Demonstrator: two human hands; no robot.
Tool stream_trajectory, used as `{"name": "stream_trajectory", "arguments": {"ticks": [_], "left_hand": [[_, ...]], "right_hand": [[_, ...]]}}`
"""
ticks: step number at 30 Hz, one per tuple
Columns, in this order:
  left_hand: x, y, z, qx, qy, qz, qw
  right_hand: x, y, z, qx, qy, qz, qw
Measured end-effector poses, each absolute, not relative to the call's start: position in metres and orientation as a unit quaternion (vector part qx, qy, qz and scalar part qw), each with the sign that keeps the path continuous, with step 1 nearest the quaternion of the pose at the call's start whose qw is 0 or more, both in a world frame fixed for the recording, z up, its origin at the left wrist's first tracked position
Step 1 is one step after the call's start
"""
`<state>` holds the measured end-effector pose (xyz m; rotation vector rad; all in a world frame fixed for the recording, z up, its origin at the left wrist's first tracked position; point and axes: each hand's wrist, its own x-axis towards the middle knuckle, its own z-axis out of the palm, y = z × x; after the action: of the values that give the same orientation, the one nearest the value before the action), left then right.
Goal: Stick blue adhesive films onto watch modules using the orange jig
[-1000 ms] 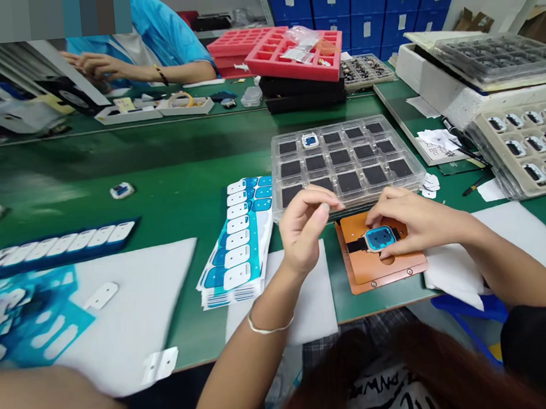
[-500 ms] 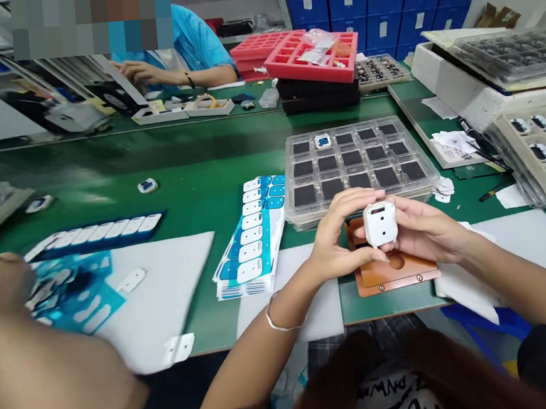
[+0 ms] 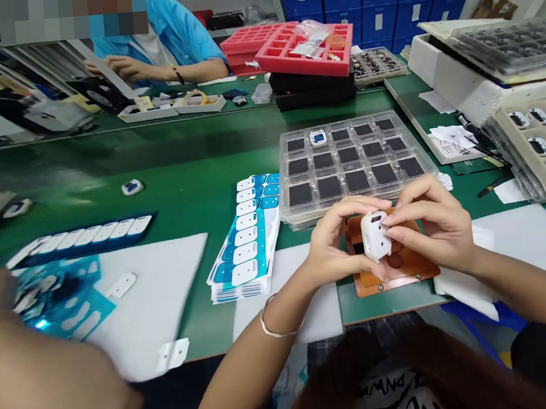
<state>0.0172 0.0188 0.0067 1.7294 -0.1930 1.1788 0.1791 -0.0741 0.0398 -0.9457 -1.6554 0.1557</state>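
White casing (image 3: 376,237) is up in the air between both hands, face tilted toward the right hand, above the orange fixture (image 3: 395,279); left hand (image 3: 335,243) holds it by the rim, fingers on top, thumb below; right hand (image 3: 438,223) has thumb and forefinger drawn narrow at the face's right side, touching or nearly so; cannot tell if they pinch anything thin or just rest there.

Step in hand reads, to me, as fine finger work on that face; so keep the left grip on the side walls only, thumb off the white surface; brace the wrists, as nothing under the casing seems to carry it; work with fingertips, light and even force, one edge first, then across; watch the dark slot at the top and the two dark dots, keep fingers from smearing or covering them; tilt the face to the light to check the edges sit flush.

Main risk is a slip; staying low over the fixture is safer; the stacked label sheets (image 3: 244,235) and clear tray (image 3: 297,214) lie close by, so keep elbows in.
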Motion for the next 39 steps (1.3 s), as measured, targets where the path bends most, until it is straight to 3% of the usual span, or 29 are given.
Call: {"name": "stream_trajectory", "arguments": {"ticks": [3, 11, 18, 27, 32, 36, 39], "left_hand": [[0.017, 0.019, 0.008, 0.72, -0.073, 0.489, 0.487], [0.015, 0.026, 0.007, 0.774, -0.049, 0.481, 0.409], [0.017, 0.025, 0.003, 0.778, -0.037, 0.478, 0.407], [0.015, 0.028, 0.002, 0.746, -0.014, 0.477, 0.465], [0.014, 0.029, 0.001, 0.689, -0.013, 0.476, 0.546], [0.015, 0.023, 0.002, 0.644, -0.01, 0.443, 0.624], [0.015, 0.021, 0.003, 0.616, -0.025, 0.435, 0.656]], "right_hand": [[0.179, -0.075, 0.042, -0.411, -0.708, 0.056, 0.571], [0.18, -0.074, 0.039, -0.438, -0.642, 0.216, 0.591], [0.182, -0.069, 0.04, -0.458, -0.618, 0.251, 0.588], [0.19, -0.077, 0.049, -0.443, -0.669, 0.196, 0.564], [0.213, -0.073, 0.062, -0.371, -0.63, 0.165, 0.662], [0.254, -0.062, 0.073, -0.475, -0.529, 0.119, 0.693], [0.293, -0.057, 0.072, -0.652, -0.478, 0.096, 0.581]]}}
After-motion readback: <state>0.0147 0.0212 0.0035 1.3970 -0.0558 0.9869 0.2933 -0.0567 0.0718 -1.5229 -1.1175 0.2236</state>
